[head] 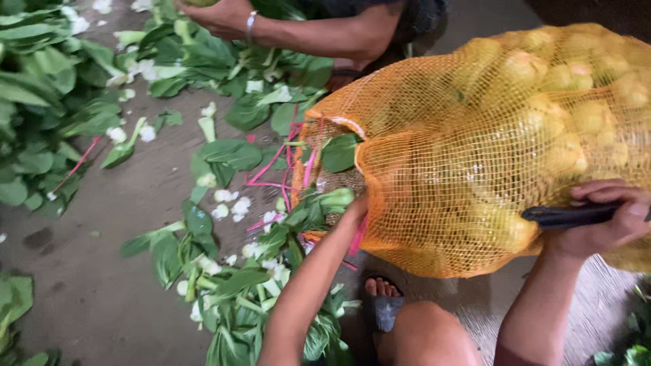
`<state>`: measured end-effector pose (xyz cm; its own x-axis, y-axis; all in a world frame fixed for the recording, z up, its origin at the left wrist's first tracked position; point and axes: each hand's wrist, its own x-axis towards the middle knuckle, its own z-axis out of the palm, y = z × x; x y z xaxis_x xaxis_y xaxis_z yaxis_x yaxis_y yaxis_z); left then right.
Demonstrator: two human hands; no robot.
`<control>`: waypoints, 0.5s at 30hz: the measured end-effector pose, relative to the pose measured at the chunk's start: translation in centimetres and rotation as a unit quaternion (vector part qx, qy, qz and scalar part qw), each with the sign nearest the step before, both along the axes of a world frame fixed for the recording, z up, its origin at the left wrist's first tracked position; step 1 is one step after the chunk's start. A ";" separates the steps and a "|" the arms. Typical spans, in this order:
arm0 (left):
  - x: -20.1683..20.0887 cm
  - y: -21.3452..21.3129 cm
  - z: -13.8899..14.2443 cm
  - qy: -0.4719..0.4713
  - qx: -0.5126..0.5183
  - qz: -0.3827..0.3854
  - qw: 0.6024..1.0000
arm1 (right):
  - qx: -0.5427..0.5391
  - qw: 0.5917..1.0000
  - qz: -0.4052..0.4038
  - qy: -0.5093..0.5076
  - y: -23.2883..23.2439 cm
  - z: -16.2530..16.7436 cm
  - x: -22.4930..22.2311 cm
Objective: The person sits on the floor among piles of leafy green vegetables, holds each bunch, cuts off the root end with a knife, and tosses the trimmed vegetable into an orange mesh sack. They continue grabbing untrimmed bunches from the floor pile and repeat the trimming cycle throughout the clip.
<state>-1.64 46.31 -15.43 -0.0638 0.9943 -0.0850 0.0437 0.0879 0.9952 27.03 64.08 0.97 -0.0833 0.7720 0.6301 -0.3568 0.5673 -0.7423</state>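
A large orange mesh sack (434, 169) full of pale yellow-green round vegetables lies across the right half of the head view. My left hand (354, 211) reaches into the sack's open mouth at its left end, fingers hidden inside the mesh. My right hand (603, 217) rests against the sack's lower right side and is closed around a dark knife handle (566, 215). Green leaves (319, 207) lie at the sack's mouth.
Cut green leaves and white stem pieces (230, 271) litter the grey floor. Pink plastic ties (271, 169) lie by the sack's mouth. Another person's hand with a bracelet (227, 17) works at the top, over more leaves. My sandalled foot (383, 301) sits below the sack.
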 end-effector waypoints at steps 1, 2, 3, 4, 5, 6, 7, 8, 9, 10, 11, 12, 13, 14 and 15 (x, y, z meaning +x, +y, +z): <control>0.9 0.7 -0.2 -0.018 0.008 -0.008 1.000 | -0.009 1.000 0.001 -0.004 -0.1 0.4 0.0; 2.0 1.1 -0.4 -0.028 0.010 -0.010 0.999 | -0.009 1.000 0.005 -0.009 -0.4 0.7 0.0; 3.0 1.4 -0.7 -0.038 0.016 -0.013 0.999 | -0.009 1.000 0.009 -0.014 -0.6 0.9 0.0; 3.8 1.4 -0.9 -0.046 0.019 -0.014 0.999 | 0.002 1.000 0.016 -0.019 -0.8 1.0 0.0; 4.4 1.3 -1.2 -0.051 0.018 -0.012 0.998 | 0.009 1.000 0.014 -0.021 -0.9 1.0 0.0; 5.0 1.1 -1.5 -0.056 0.015 -0.012 0.998 | 0.016 1.000 0.012 -0.024 -0.9 1.0 0.0; 5.3 0.9 -1.9 -0.062 0.012 -0.013 0.998 | 0.017 1.000 0.001 -0.026 -1.1 0.9 0.1; 5.4 0.9 -2.4 -0.066 0.008 -0.013 0.998 | 0.018 0.999 -0.006 -0.028 -1.2 0.8 0.1; 5.6 0.8 -2.8 -0.070 0.004 -0.013 0.997 | 0.019 0.999 -0.013 -0.030 -1.3 0.7 0.1; 5.4 1.0 -3.3 -0.072 0.002 -0.011 0.997 | 0.019 0.999 -0.017 -0.030 -1.4 0.6 0.1; 5.4 1.2 -3.7 -0.074 0.001 -0.012 0.997 | 0.018 0.999 -0.023 -0.031 -1.6 0.5 0.2; 5.3 1.5 -4.1 -0.078 0.000 -0.011 0.997 | 0.016 0.999 -0.029 -0.031 -1.8 0.4 0.2; 5.4 1.9 -4.3 -0.081 0.002 -0.012 0.997 | 0.017 0.999 -0.035 -0.032 -1.8 0.5 0.2; 5.5 2.2 -4.4 -0.083 0.003 -0.011 0.996 | 0.021 0.999 -0.033 -0.034 -1.9 0.6 0.2; 5.9 2.6 -4.4 -0.086 0.004 -0.011 0.996 | 0.025 0.999 -0.032 -0.037 -2.0 0.8 0.1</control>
<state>4.21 48.87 -19.85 -0.0263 0.9960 -0.0858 -0.1262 0.0818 0.9886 27.13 62.12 1.74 -0.0827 0.7448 0.6621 -0.2646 0.6242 -0.7351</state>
